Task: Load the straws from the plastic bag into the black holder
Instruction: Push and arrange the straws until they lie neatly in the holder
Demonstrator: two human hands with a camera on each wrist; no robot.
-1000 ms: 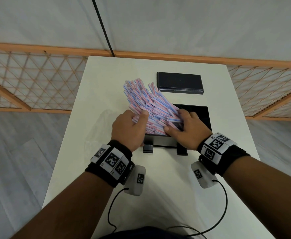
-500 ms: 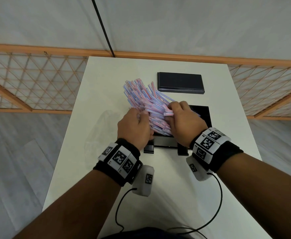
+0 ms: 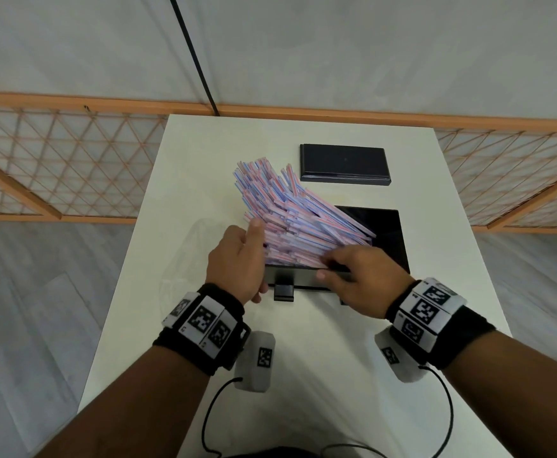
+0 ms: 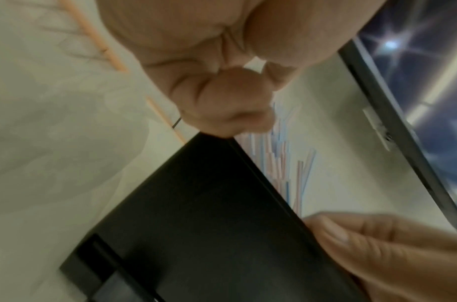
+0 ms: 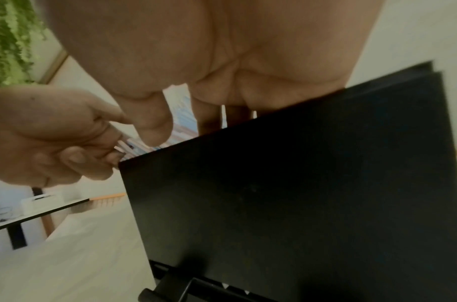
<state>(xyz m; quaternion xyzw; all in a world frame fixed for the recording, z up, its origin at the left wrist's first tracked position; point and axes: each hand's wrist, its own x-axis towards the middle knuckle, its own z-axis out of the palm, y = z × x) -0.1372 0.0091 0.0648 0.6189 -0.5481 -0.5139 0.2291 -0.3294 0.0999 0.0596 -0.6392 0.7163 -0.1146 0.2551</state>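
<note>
A thick bundle of pink-and-blue striped straws (image 3: 290, 213) leans fanned out, its lower ends in the open black holder (image 3: 386, 233) and its tops pointing far left. My left hand (image 3: 254, 246) grips the bundle's left side, thumb on top; the right wrist view shows its curled fingers (image 5: 93, 143) pinching straw ends (image 5: 124, 146). My right hand (image 3: 331, 264) curls over the holder's front rim onto the straws' near ends, its thumb against the front wall (image 3: 303, 277). In the left wrist view, straws (image 4: 281, 159) rise behind the holder's wall (image 4: 209, 214).
The holder's flat black lid (image 3: 344, 165) lies at the far side of the white table (image 3: 303, 358). A clear plastic bag (image 3: 184, 259) lies flat left of my left hand. An orange lattice fence (image 3: 72, 160) runs behind the table, with grey floor on both sides.
My right hand slid from the top of the bundle down to its near ends at the holder's front rim. The straws fanned out to the right over the holder. My left hand shifted slightly left.
</note>
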